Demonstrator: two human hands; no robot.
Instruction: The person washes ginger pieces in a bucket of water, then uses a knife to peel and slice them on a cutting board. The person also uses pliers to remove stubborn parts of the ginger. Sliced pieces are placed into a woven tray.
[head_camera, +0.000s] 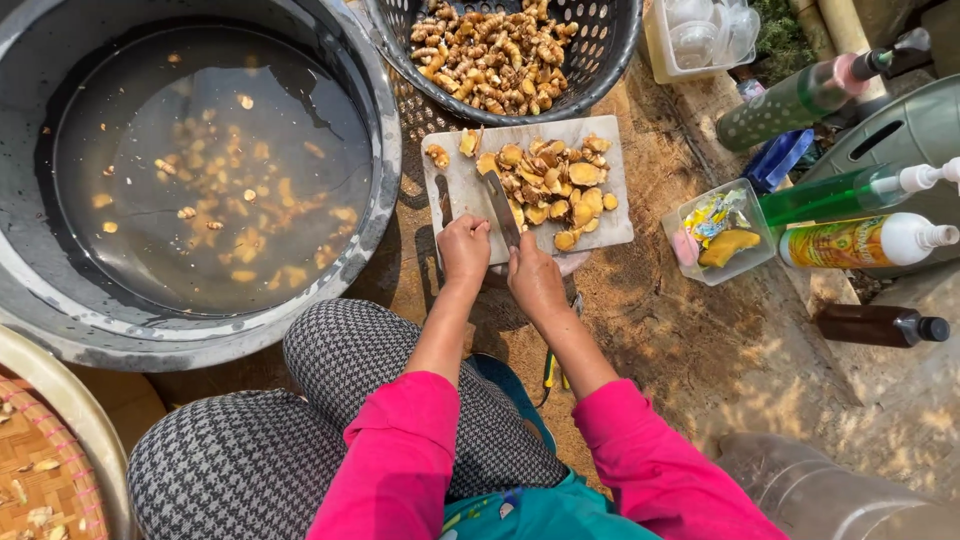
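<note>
Knife (501, 208): blade laid across white cutting board (455, 185), tip toward heap of cut yellow root pieces (560, 190), kept clear of the edge for slicing. Handle closed in right hand (535, 280), just below the board. Left hand (465, 248) curled, fingertips pressed on the board beside the blade, steadying; whether a piece is pinched cannot be told. Black basket (600, 60) of whole roots set beyond; water basin (385, 130) alongside

At our right we see a clear tub (690, 222) holding bright yellow and pink wrappers (716, 216). Beside it lies a white-capped bottle (865, 241) with a yellow-green label. Two green bottles (800, 97) lie above it, a brown bottle (880, 325) below.
</note>
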